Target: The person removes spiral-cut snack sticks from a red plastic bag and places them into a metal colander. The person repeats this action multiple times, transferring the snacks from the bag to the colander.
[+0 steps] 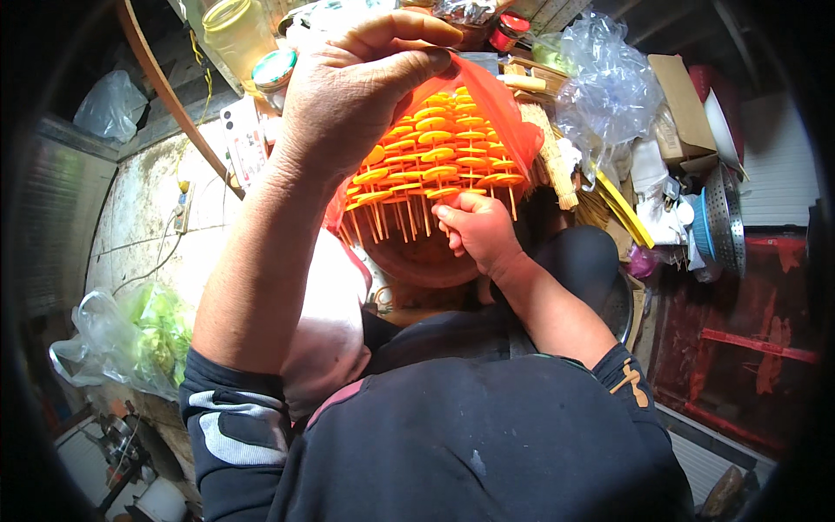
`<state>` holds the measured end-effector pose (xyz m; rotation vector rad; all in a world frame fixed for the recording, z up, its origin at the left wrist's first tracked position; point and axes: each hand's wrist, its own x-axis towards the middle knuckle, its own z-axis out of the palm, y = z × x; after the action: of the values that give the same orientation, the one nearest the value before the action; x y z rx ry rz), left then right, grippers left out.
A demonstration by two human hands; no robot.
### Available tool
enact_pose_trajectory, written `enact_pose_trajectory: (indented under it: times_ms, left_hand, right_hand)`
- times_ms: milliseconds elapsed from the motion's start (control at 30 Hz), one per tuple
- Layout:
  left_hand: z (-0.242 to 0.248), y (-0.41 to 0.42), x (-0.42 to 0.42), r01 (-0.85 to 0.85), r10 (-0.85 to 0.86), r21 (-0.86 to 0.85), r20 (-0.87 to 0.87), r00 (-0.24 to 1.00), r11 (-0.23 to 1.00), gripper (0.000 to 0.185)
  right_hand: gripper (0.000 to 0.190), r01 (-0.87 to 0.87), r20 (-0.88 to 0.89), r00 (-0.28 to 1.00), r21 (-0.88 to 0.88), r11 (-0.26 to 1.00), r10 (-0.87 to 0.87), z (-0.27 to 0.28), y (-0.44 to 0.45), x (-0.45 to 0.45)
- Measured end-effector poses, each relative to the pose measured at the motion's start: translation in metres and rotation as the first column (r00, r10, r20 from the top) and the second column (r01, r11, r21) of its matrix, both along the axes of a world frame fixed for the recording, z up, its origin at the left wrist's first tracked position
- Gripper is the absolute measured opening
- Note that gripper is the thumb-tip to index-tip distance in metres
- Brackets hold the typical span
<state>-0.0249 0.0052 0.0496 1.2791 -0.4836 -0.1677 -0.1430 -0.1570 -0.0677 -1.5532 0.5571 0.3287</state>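
Observation:
My left hand (365, 78) is raised and pinches the edge of a thin red plastic bag (505, 124) between thumb and fingers. Under the bag stand many skewers of thin orange rounds (437, 153), perhaps spiral-cut vegetable, packed side by side. Their bare wooden sticks (408, 222) point down toward me. My right hand (479, 228) is at the front of the bunch, its thumb and forefinger closed on one stick just below the lowest round. Below the sticks, in shadow, is a round brown basin (424, 274). My left hand hides part of the bag and bunch.
At left a phone (241, 140) leans near a green-lidded jar (274, 68) and a large yellowish jar (238, 36). A bag of green vegetables (156, 326) lies lower left. At right are a straw brush (554, 163), clear plastic bags (607, 78), a cardboard box (682, 107) and a metal colander (724, 222).

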Motion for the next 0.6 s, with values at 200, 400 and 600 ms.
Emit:
enact_pose_trajectory:
  times_ms: [200,400,600]
  left_hand:
    - [0.005,-0.001,-0.003,0.031,-0.031,-0.011,0.047,0.998,0.999,0.019]
    - [0.018,0.006,-0.006,0.024,-0.044,0.177,0.108,0.993,0.984,0.015]
    - [0.030,0.008,-0.002,-0.118,-0.096,0.545,0.349,0.932,0.830,0.023]
  right_hand:
    - [0.016,-0.055,-0.062,0.997,-0.007,0.998,0.055,-0.003,-0.004,0.013]
    - [0.023,-0.160,0.003,0.985,-0.328,0.931,0.170,0.030,-0.010,-0.009]
    - [0.032,0.239,0.527,0.795,-0.729,0.642,0.302,0.051,-0.030,0.003]
